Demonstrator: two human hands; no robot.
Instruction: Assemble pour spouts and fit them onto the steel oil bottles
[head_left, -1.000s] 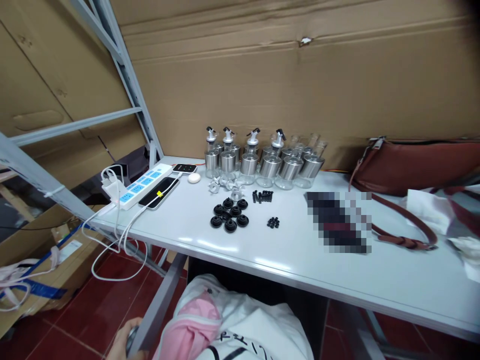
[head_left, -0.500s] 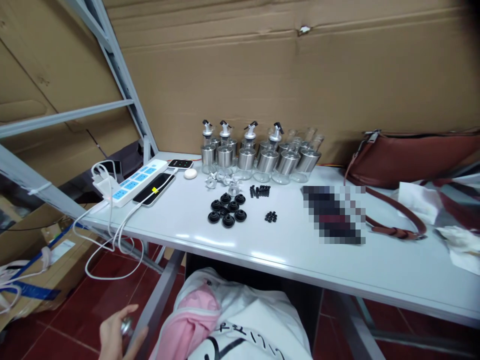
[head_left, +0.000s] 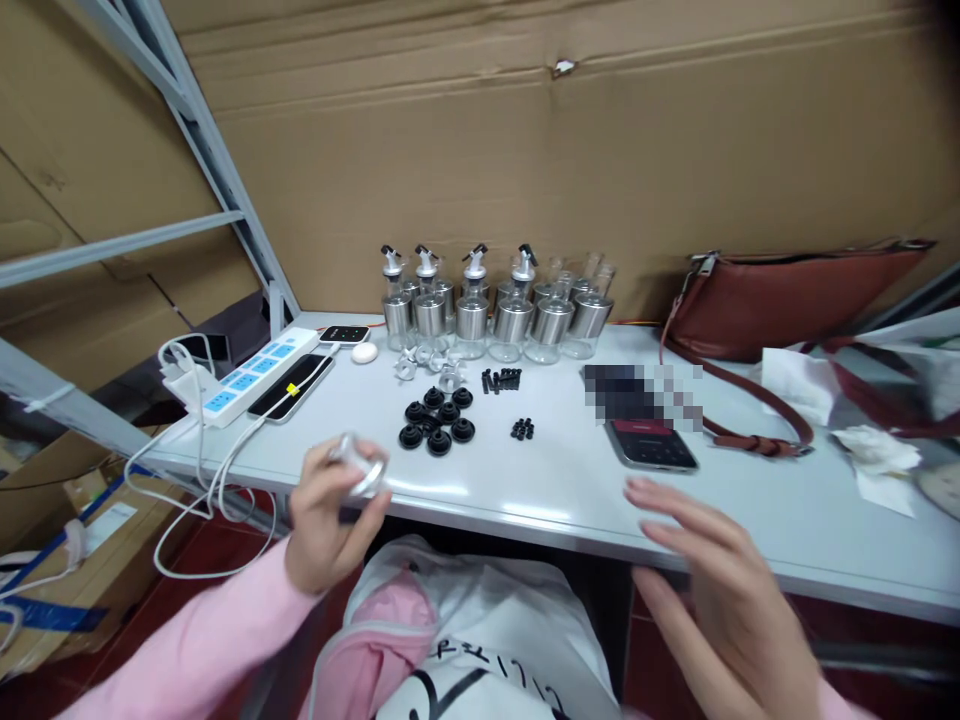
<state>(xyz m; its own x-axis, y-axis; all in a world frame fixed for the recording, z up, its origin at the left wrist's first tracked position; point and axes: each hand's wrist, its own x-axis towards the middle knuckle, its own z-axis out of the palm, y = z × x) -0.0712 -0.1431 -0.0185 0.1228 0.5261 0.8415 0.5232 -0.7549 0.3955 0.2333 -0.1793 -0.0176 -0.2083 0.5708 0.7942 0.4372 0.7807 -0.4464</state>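
My left hand [head_left: 322,525], at the table's front edge, grips a shiny silver pourer body [head_left: 363,466], blurred by motion. My right hand [head_left: 724,590] is raised in front of the table's edge, fingers stretched out, holding nothing. Between and beyond the hands lie several black ribbed stoppers [head_left: 439,441], a cluster of small black caps [head_left: 523,429] and short black levers [head_left: 501,380]. Behind the stoppers is a group of silver pourer bodies [head_left: 450,378]. Glass bottles with steel sleeves [head_left: 471,320] stand along the back; several carry pourers with black levers [head_left: 475,262].
On the left are a white power strip [head_left: 262,378], a charging phone [head_left: 294,388], a small black device [head_left: 345,334] and a round white object [head_left: 364,353]. A partly blurred phone [head_left: 652,446], a brown bag [head_left: 780,305] and crumpled tissues [head_left: 874,455] lie on the right.
My left hand has risen from below the table's left front edge, bringing the silver pourer body over the edge. My right hand has come into view. The view has shifted slightly right.
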